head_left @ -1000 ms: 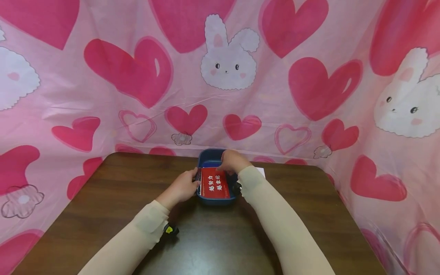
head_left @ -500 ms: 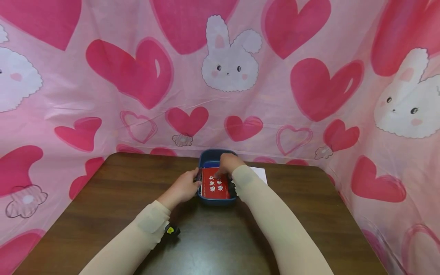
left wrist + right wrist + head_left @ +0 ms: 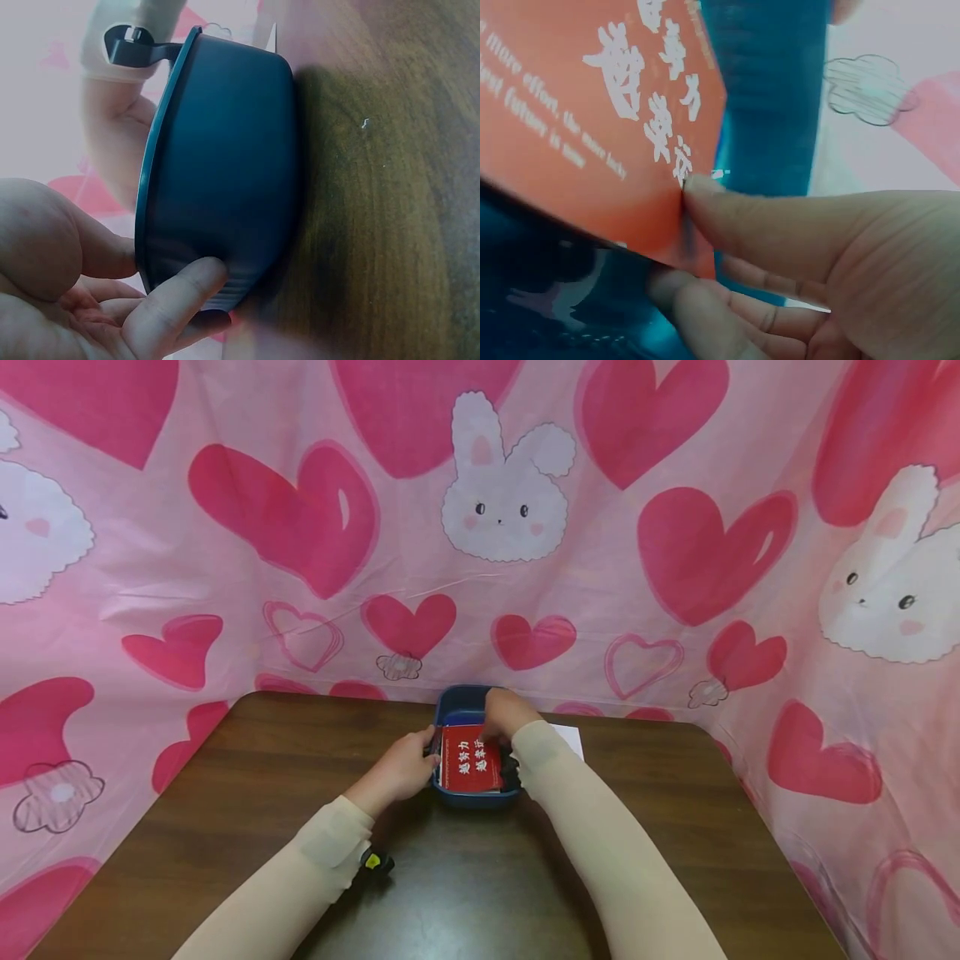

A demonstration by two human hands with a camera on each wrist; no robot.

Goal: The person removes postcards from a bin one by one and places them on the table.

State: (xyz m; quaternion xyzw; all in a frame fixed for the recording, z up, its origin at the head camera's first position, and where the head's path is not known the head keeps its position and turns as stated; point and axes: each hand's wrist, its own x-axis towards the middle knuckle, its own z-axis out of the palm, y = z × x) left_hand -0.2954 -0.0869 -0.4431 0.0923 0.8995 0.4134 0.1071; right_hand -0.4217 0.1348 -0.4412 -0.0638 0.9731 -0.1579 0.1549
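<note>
A deep blue plastic bin (image 3: 472, 800) stands near the back edge of the table. My left hand (image 3: 408, 766) grips its left side; in the left wrist view the thumb is at the rim and a finger presses the outer wall (image 3: 225, 142). Inside lies a red notebook (image 3: 467, 770) with white characters on its cover. My right hand (image 3: 507, 713) reaches over the bin's right side and pinches the notebook's edge. In the right wrist view, the thumb lies on the red cover (image 3: 562, 120) and the fingers are curled beneath, partly hidden.
A glossy dark item (image 3: 562, 300) with a pale picture lies below the notebook. White paper (image 3: 568, 737) shows on the table behind my right sleeve. A pink heart-and-rabbit curtain (image 3: 420, 560) hangs around the brown wooden table (image 3: 645, 827).
My right hand moved left over the notebook's characters, then back a little to the right. The left hand stays on the bin, which has hardly moved.
</note>
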